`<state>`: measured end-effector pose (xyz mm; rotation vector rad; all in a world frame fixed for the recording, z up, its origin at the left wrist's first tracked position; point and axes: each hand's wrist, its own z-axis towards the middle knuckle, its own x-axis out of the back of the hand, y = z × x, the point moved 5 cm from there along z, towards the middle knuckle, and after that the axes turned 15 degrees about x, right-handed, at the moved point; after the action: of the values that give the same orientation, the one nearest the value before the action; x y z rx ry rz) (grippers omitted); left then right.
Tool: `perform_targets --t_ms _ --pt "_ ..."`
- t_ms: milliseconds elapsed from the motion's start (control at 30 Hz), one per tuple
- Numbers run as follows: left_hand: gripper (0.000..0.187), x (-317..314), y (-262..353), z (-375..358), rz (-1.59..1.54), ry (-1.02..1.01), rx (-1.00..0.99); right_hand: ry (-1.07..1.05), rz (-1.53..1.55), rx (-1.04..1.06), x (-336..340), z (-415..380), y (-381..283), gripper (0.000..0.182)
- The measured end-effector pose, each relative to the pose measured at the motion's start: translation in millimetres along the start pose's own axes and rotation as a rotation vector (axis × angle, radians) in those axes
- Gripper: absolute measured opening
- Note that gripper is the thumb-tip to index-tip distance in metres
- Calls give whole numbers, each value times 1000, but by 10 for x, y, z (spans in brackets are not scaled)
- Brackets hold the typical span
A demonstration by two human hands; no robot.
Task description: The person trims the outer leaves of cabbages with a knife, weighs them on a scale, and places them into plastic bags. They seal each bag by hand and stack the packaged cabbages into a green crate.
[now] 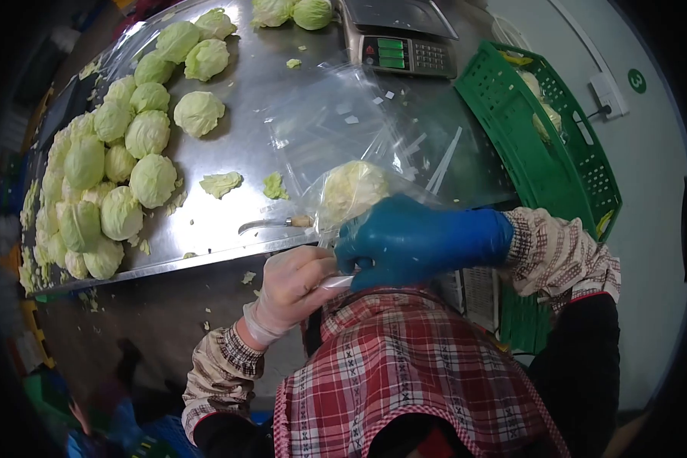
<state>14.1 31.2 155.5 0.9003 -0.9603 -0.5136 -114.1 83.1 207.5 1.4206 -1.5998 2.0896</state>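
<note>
A clear plastic bag (319, 204) with a pale cabbage (353, 187) inside rests at the table's front edge. My right hand (389, 240), in a blue rubber glove, is closed round the gathered neck of this bag. Close against it, my left hand (294, 284), in a thin clear glove, pinches a narrow whitish end that looks like twisted bag plastic; its exact kind is hard to tell. Just left of the bagged cabbage lies a curved knife (275, 223) with a wooden handle. Loose leaves (221, 184) are scattered beyond the knife.
Many cabbages (149, 133) are heaped on the left of the metal table (237, 141). Flat clear bags (336, 114) lie in the middle. A digital scale (404, 53) stands at the back, and a green crate (534, 130) holding some produce is on the right.
</note>
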Motion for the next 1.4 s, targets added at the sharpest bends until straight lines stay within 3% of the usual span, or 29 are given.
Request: perform_targets --t_ms 200,300,333,367,433,467,500,533,567,600,667,700,733,800,967,1000,1067,1100,1200,1333,1400 --pt "19 -45 73 93 8 -179 17 111 -56 50 -319 -149 74 19" --pt "18 -21 86 121 19 -85 -22 197 154 158 49 -917 -483 24" --pt "18 -26 71 117 10 -83 -25 339 236 143 228 -1449 -605 27" --pt "18 8 59 92 5 -25 -33 620 325 57 347 -2236 -595 29" --pt "26 60 18 27 55 -33 -87 1339 430 -247 224 -3925 -251 35" --pt "26 87 9 3 58 -15 -96 1455 452 -412 -75 -4518 163 38" --pt "36 107 14 -40 95 58 -99 1441 443 -398 -99 -4459 305 38" --pt "47 127 18 -116 127 111 -99 853 174 -599 -362 -4148 439 40" --pt "80 171 -63 -197 175 97 -92 256 -82 -748 -708 -3800 568 43" --pt "80 203 -145 -136 181 102 -106 -355 -341 -836 -923 -3497 739 48" --pt "104 216 -393 -64 310 146 176 208 105 -920 -694 -2591 929 55" --pt "111 137 -559 9 244 15 282 364 -39 -795 -504 -2188 868 59" --pt "111 59 -650 106 253 7 273 523 -195 -659 -298 -1873 839 64" --pt "111 -125 -843 297 2 -33 354 791 56 -484 -275 -1561 1132 64" --pt "99 -67 -1083 592 -347 -32 608 827 246 -501 -98 -1245 1499 56" --pt "87 -26 -1198 613 -387 23 615 842 293 -509 -91 -1244 1556 56" --pt "68 6 -1475 643 -675 126 819 861 289 -528 -23 -1248 1652 48" --pt "52 41 -1545 697 -631 197 793 879 237 -566 2 -1256 1739 43" --pt "46 87 -1689 846 -425 199 913 961 245 -584 57 -1166 2003 35" --pt "33 61 -1742 1000 -502 196 1051 994 457 -576 38 -847 2210 34" --pt "29 10 -1750 1041 -542 163 1040 1017 341 -496 49 -718 2217 33"
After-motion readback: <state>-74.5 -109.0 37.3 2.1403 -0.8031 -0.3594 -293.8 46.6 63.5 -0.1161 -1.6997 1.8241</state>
